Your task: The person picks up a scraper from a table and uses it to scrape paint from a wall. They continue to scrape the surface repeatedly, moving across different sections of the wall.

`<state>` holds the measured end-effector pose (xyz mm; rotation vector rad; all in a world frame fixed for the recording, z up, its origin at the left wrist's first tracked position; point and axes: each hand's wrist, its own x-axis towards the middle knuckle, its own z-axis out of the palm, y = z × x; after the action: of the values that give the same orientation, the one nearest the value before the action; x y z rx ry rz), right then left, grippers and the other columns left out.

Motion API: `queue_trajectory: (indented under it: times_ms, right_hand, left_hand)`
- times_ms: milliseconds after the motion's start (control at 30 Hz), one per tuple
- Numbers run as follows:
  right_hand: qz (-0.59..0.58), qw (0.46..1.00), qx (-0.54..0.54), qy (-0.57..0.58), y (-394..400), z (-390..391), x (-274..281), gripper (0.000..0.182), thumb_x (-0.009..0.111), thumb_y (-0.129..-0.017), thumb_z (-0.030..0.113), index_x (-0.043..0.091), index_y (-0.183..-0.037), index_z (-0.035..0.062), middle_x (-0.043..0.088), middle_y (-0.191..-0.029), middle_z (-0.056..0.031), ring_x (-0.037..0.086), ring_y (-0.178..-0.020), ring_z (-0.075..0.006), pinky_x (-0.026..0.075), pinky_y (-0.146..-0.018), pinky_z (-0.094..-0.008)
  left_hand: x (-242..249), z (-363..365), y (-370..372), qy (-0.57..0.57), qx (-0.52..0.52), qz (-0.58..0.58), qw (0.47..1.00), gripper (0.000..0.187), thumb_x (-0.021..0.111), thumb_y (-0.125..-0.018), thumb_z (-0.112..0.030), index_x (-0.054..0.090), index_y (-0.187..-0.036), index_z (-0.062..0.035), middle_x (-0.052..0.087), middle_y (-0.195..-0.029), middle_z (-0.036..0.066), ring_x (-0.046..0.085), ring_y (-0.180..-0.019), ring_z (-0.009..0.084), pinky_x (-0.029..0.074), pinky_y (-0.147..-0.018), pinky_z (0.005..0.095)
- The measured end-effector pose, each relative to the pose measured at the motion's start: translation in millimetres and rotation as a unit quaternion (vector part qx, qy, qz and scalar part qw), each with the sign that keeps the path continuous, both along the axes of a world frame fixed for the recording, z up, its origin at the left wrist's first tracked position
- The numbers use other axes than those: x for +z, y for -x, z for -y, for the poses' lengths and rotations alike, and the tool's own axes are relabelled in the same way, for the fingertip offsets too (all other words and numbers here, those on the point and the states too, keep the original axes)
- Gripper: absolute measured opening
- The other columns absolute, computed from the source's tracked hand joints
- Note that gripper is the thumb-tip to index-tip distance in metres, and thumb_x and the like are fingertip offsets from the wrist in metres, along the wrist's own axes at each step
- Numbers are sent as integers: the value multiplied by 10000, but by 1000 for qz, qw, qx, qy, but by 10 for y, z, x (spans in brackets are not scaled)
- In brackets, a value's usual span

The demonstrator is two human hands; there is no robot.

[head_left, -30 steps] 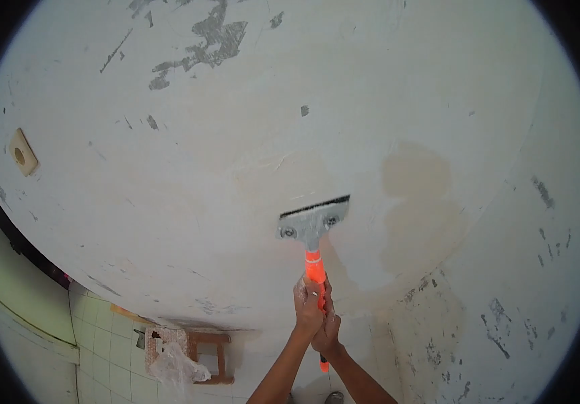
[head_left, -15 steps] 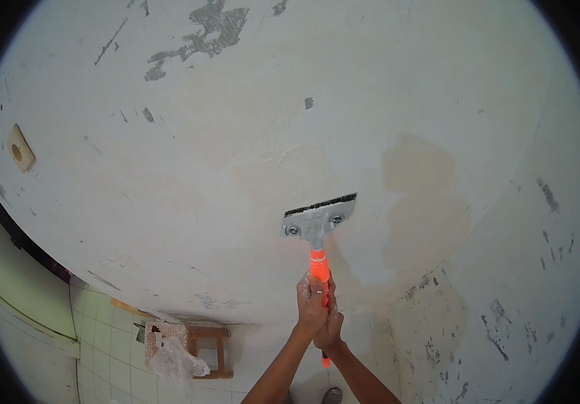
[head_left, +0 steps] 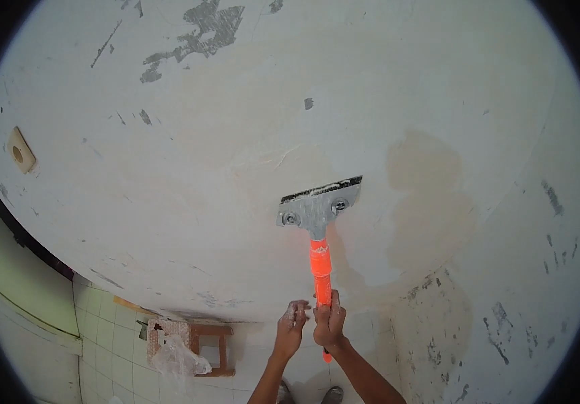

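Note:
A long-handled wall scraper (head_left: pixel 321 259) has an orange handle and a wide grey metal head with two screws and a dark blade edge. Its blade faces up against the pale wall (head_left: pixel 189 168); whitish residue clings to the head. My right hand (head_left: pixel 331 328) is wrapped round the lower handle, and the handle's end sticks out below the fist. Just left of the handle, my left hand (head_left: pixel 292 323) holds nothing, its fingers loosely bent and apart. White dust marks that hand.
A beige wall socket (head_left: pixel 22 149) is at the left. Below stands a brown wooden stool (head_left: pixel 224 350) with bubble wrap and clear plastic (head_left: pixel 175 357) on it. Grey patches, damp-looking stains and scratches mark the wall. My shoes (head_left: pixel 332 394) show on the tiled floor (head_left: pixel 111 337).
My left hand has let go of the scraper's handle and moved down and left. The scraper's head has shifted slightly up the wall, my right hand still on the handle.

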<state>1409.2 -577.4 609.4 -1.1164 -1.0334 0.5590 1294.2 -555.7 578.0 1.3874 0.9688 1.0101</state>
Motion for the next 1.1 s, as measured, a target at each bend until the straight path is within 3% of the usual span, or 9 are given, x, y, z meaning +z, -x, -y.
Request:
queue_trajectory:
  times_ms: [67,100,167,267,400,533,600,767,1100]
  right_hand:
    - [19,1000,-5,10,-12,-3,-203,548,393,-1027,505,505,-1091,-27,447,-637,17,393,-522,-43,325,-474,-232]
    - [18,1000,-4,11,-11,26,-284,548,393,-1027,505,505,-1091,-27,447,-637,17,393,-522,-43,325,-474,-232]
    - [17,999,-9,29,-27,61,-391,586,389,-1021,536,505,-1093,-34,453,-639,20,382,-514,-40,320,-464,-232]
    - [13,1000,-12,16,-41,-21,-72,566,384,-1025,513,507,-1090,-35,454,-639,18,372,-510,-43,321,-463,-233]
    - [-11,1000,6,-3,5,-124,219,508,366,-1029,447,511,-1099,-35,454,-635,15,385,-506,-48,332,-467,-236]
    - [35,998,-4,55,-19,70,-167,383,398,-1030,350,511,-1084,-12,506,-641,-39,493,-535,-128,398,-497,-306]
    - [35,998,-17,49,-31,156,-281,650,384,-1004,599,526,-1084,-31,476,-638,9,434,-512,-62,336,-460,-246]
    - [34,998,-6,43,-12,154,-3,603,379,-1020,562,528,-1098,-16,468,-640,13,431,-516,-58,335,-464,-245]
    - [75,995,-3,63,-199,224,119,399,409,-1041,370,516,-1116,-8,484,-626,-27,466,-515,-114,377,-487,-285]
  left_hand:
    - [-293,25,218,19,-75,-340,937,421,485,-1021,-415,574,-1267,-85,668,-1169,196,644,-1085,344,489,-941,446]
    - [-357,89,298,20,-75,-341,937,421,485,-1021,-415,574,-1267,-85,668,-1169,196,644,-1085,344,489,-941,446]
    - [-474,191,396,59,-221,-530,816,395,522,-998,-353,556,-1314,-117,640,-1225,232,601,-1161,407,482,-966,484]
    - [-781,334,465,54,-210,-354,910,404,597,-957,-266,535,-1332,-129,638,-1231,223,596,-1178,394,474,-992,471]
    - [-1073,701,299,19,-246,-192,950,618,750,-851,-264,491,-1344,2,532,-1358,269,496,-1307,374,418,-1063,432]
    - [-1379,1060,144,42,-190,-219,956,670,767,-852,-316,457,-1325,44,538,-1327,256,504,-1272,371,399,-1066,444]
    - [-1408,1154,28,6,-179,-174,968,576,724,-901,-280,469,-1313,30,573,-1292,245,538,-1237,378,420,-1039,439]
    - [-1277,1196,-113,80,-113,-124,983,315,536,-1008,-167,495,-1255,24,635,-1176,254,625,-1109,398,490,-915,439]
    - [-1502,1307,-400,8,-144,-163,976,220,486,-988,-116,500,-1139,43,610,-1041,310,583,-1010,502,471,-826,516]
